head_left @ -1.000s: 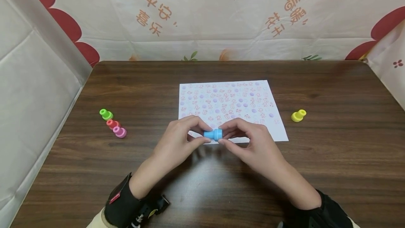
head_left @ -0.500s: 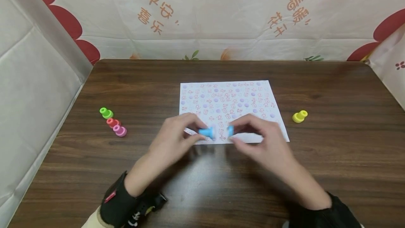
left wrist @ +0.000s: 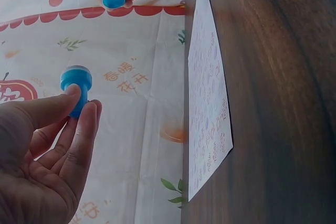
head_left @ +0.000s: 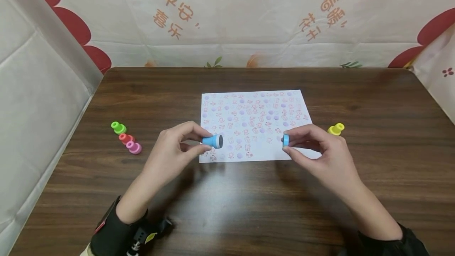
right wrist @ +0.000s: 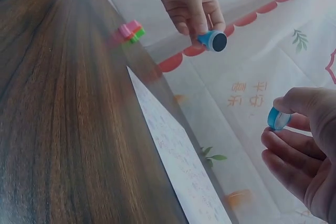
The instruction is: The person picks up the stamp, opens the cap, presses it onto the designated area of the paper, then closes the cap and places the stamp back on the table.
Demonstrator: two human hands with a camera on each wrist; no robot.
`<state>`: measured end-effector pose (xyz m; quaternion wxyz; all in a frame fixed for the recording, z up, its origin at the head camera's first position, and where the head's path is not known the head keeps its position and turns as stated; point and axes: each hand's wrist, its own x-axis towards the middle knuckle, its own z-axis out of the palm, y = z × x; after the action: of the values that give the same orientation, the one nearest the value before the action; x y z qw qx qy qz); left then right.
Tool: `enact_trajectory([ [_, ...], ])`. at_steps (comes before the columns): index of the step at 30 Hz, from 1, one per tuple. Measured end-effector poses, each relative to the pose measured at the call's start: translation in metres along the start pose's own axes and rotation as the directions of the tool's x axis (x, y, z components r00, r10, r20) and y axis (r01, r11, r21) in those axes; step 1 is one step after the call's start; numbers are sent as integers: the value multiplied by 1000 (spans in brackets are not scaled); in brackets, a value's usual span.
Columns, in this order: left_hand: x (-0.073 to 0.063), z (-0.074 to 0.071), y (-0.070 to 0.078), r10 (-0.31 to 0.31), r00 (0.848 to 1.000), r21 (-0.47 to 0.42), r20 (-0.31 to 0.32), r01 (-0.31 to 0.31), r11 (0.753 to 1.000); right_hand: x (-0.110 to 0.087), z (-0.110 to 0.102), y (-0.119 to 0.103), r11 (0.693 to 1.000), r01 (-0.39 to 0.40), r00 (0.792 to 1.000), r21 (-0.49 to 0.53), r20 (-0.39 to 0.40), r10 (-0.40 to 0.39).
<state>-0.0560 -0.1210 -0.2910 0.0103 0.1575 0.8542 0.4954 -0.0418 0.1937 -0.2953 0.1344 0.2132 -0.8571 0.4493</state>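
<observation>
- The left hand (head_left: 174, 143) pinches a blue stamp (head_left: 212, 141) by its narrow handle, thumb on one side and fingers on the other.
- The right hand (head_left: 325, 149) has a small blue cap (head_left: 286, 140) pinched at its rim between thumb and fingertips.
- Stamp and cap are well apart, both up in the air; from the head view they appear over the near part of the paper, the stamp toward its left edge, the cap toward its right.
- The stamp lies tilted sideways, its round dark face bare and turned toward the right hand. From the right wrist I can see a pale ring around that face.
- The white paper (head_left: 256, 123) lies flat, covered in rows of little red and purple prints, too small for me to make out.
- Just past the right hand stands a yellow stamp (head_left: 335, 129), off the paper's right side.
- Well over to the left, a green stamp (head_left: 118, 127), a red stamp (head_left: 126, 138) and a pink stamp (head_left: 134, 147) make a close slanting row.
- All this is on a dark wood-grain table (head_left: 227, 212).
- Behind it hangs a pale cloth (head_left: 220, 19) with orange characters and red scallops.
- Each wrist wears a black band (head_left: 115, 228).
</observation>
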Motion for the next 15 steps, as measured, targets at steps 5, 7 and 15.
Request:
enact_trajectory([
  [5,3,4,2,4,1000,-18,10,-3,1000,0,1,2,1000,-14,1000,-6,-2,14],
  [7,5,6,4,10,1000,-25,15,-10,1000,-1,1,3,1000,-19,1000,-4,-3,19],
  [15,13,16,9,38,998,-4,44,-37,999,-2,2,6,1000,-30,1000,-6,-1,30],
])
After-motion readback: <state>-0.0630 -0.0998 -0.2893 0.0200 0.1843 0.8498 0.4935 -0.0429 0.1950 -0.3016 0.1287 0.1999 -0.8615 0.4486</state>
